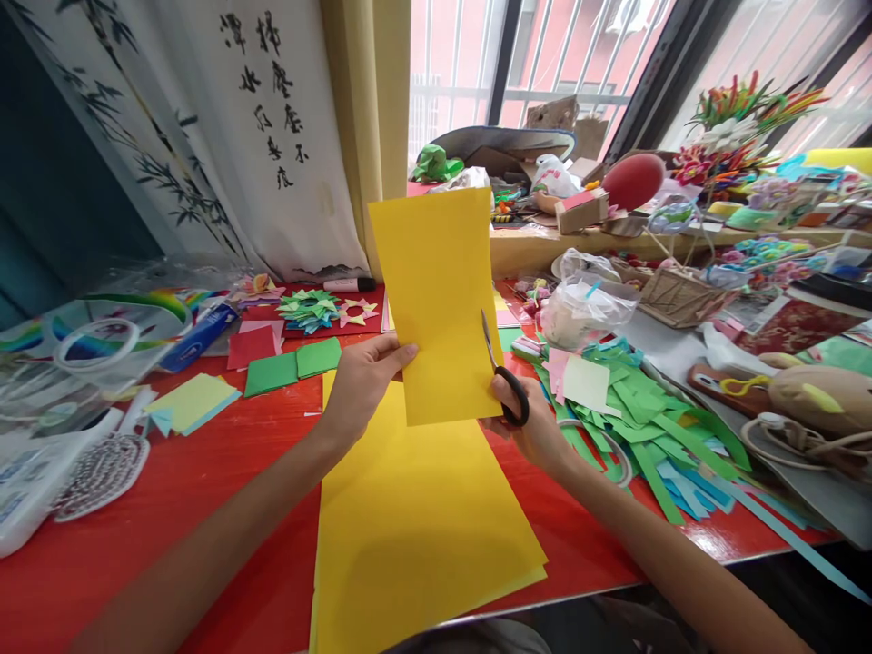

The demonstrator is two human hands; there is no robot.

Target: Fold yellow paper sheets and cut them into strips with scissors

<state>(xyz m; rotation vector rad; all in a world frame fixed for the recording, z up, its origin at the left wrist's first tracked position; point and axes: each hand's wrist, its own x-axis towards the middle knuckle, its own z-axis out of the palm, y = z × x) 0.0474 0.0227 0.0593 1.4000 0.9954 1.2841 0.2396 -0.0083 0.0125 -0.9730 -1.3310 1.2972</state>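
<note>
My left grip (368, 374) pinches the yellow sheet (446, 282) by its left edge; my right grip (535, 429) clasps black-handled scissors (505, 373) at its right. I'm holding it above yellow paper (429, 527) on the red worktop (204, 454); beyond, a scroll (197, 100) shows Chinese writing (249, 82), 水 and 不 legible.

Hanging scroll (286, 218), white, bamboo motif and black calligraphy, left rear. Curtain (371, 109), tan, beside it. Window (565, 54), barred, behind. On the sill (521, 252): red oval object (633, 182). Tabletop (183, 472), red, bearing, at left, blue tube (200, 338); at rear, black-capped marker (349, 284); at right, red cup (804, 316), dark lid, tilted in view.
</note>
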